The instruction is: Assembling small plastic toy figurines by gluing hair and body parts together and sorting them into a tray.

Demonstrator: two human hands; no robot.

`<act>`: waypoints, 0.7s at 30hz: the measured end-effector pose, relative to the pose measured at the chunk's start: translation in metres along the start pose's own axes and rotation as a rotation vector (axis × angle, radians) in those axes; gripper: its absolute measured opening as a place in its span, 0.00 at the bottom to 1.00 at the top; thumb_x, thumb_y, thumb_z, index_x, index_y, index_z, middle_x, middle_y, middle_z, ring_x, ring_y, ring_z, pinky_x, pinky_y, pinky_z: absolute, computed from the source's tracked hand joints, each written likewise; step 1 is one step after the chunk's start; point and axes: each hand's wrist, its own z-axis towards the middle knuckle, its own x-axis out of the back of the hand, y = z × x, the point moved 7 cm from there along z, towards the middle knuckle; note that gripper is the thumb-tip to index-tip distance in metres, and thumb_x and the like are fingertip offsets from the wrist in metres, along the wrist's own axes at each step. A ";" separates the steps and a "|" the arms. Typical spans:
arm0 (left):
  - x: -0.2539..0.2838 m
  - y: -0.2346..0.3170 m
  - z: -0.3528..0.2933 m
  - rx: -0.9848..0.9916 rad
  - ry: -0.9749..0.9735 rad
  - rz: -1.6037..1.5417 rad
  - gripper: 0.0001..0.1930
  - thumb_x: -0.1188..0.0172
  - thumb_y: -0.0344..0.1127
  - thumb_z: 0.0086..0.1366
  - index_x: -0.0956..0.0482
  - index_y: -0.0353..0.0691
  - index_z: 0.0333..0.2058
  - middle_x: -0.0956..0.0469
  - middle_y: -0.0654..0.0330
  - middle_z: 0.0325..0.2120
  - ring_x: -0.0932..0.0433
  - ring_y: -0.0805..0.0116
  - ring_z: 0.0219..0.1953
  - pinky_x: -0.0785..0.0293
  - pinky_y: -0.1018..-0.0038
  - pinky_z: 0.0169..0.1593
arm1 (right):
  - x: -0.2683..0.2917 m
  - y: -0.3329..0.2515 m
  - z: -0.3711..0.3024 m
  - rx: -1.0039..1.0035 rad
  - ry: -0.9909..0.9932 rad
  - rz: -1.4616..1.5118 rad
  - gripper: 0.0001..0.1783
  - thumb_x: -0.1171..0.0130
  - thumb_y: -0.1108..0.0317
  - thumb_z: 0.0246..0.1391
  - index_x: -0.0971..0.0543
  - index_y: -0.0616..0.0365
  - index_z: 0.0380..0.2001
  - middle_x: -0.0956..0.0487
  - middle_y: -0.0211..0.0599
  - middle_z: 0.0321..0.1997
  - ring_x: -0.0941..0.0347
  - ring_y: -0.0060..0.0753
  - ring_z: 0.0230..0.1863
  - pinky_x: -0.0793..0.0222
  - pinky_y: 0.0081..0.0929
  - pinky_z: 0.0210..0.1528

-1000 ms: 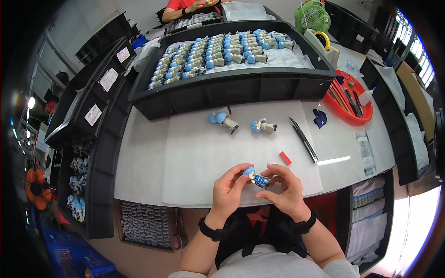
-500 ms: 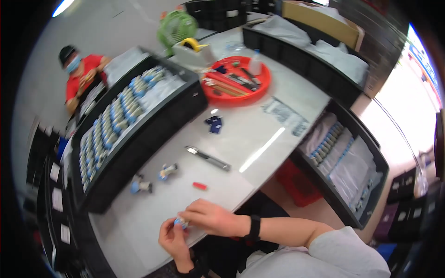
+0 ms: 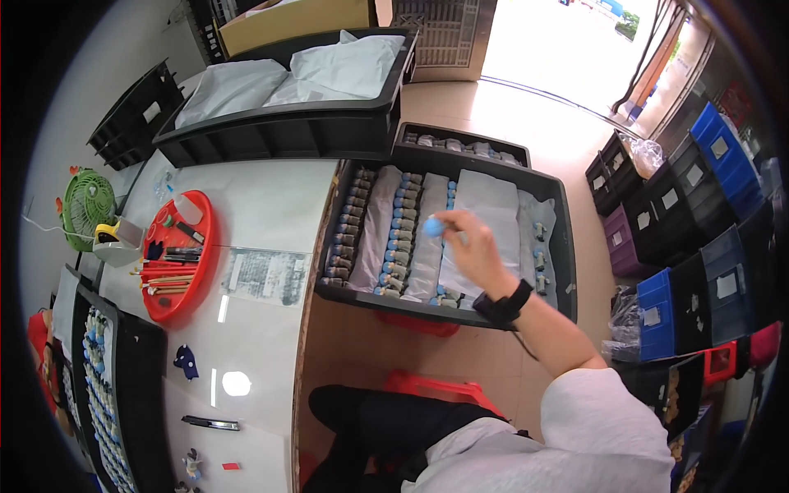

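Note:
My right hand point(image 3: 471, 248) is raised over a black crate point(image 3: 567, 271) standing to the right of the table. Thumb and fingers pinch a small figurine point(image 3: 434, 228), of which mainly the round light-blue top shows. Beneath the hand, several rows of similar blue-topped figurines point(image 3: 400, 223) lie in the crate, parted by strips of white wrapping point(image 3: 378, 230). A white sheet point(image 3: 486, 205) covers its middle. My left hand is out of view. At the table's near end are another small figurine point(image 3: 191, 464), a cutter knife point(image 3: 210, 423) and a red piece point(image 3: 232, 467).
On the table stand a round red tray point(image 3: 212, 246) of tools, a tape dispenser point(image 3: 117, 244) and a green fan point(image 3: 89, 209). A black crate with white bags point(image 3: 279, 135) occupies the far end. At left is another figurine crate point(image 3: 136, 394). Stacked bins point(image 3: 657, 304) line the right side.
The view has swung right. My right hand has left the table and my left hand, carrying the figurine over the crate at the right. My left hand has gone out of view.

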 end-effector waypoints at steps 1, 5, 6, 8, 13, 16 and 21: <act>0.000 0.001 -0.001 0.004 0.010 0.032 0.11 0.49 0.35 0.64 0.27 0.31 0.32 0.29 0.61 0.20 0.33 0.74 0.21 0.36 0.80 0.25 | 0.029 0.037 0.003 -0.050 0.042 -0.073 0.11 0.47 0.79 0.45 0.24 0.60 0.35 0.24 0.45 0.35 0.26 0.43 0.37 0.31 0.31 0.40; -0.001 0.003 0.004 -0.011 0.020 0.059 0.11 0.48 0.35 0.63 0.27 0.31 0.29 0.29 0.62 0.19 0.34 0.75 0.20 0.38 0.81 0.24 | 0.108 0.151 -0.026 -0.437 -0.121 -0.399 0.12 0.46 0.76 0.42 0.24 0.58 0.35 0.23 0.46 0.32 0.26 0.45 0.36 0.31 0.32 0.39; -0.001 0.001 0.005 -0.010 0.009 0.066 0.11 0.48 0.35 0.63 0.27 0.31 0.29 0.29 0.62 0.19 0.34 0.75 0.20 0.38 0.81 0.24 | 0.119 0.172 -0.041 -0.552 -0.217 -0.486 0.13 0.45 0.76 0.40 0.23 0.58 0.34 0.23 0.46 0.32 0.26 0.46 0.36 0.31 0.32 0.40; -0.001 0.001 0.005 -0.020 0.026 0.094 0.11 0.48 0.35 0.63 0.27 0.31 0.28 0.29 0.63 0.19 0.35 0.75 0.20 0.39 0.81 0.23 | 0.128 0.196 -0.070 -0.606 -0.347 -0.526 0.14 0.45 0.76 0.38 0.23 0.59 0.33 0.23 0.46 0.32 0.26 0.46 0.36 0.31 0.32 0.39; -0.007 0.006 -0.001 -0.020 0.000 0.143 0.11 0.47 0.35 0.63 0.26 0.31 0.28 0.29 0.63 0.19 0.35 0.76 0.20 0.39 0.81 0.24 | 0.120 0.219 -0.121 -0.642 -0.628 -0.508 0.13 0.45 0.76 0.34 0.23 0.62 0.30 0.23 0.46 0.30 0.25 0.45 0.36 0.30 0.33 0.38; -0.011 0.009 -0.006 -0.007 0.022 0.128 0.11 0.47 0.35 0.63 0.26 0.32 0.27 0.30 0.63 0.19 0.35 0.76 0.20 0.39 0.81 0.24 | 0.112 0.222 -0.129 -0.690 -0.618 -0.401 0.12 0.42 0.76 0.32 0.23 0.63 0.28 0.22 0.44 0.27 0.26 0.41 0.31 0.30 0.30 0.35; -0.018 0.013 -0.007 0.020 0.041 0.108 0.10 0.46 0.35 0.63 0.26 0.33 0.27 0.29 0.64 0.19 0.35 0.76 0.20 0.39 0.81 0.24 | 0.103 0.229 -0.123 -0.614 -0.678 -0.394 0.11 0.38 0.74 0.32 0.24 0.62 0.25 0.23 0.43 0.25 0.26 0.40 0.29 0.31 0.30 0.33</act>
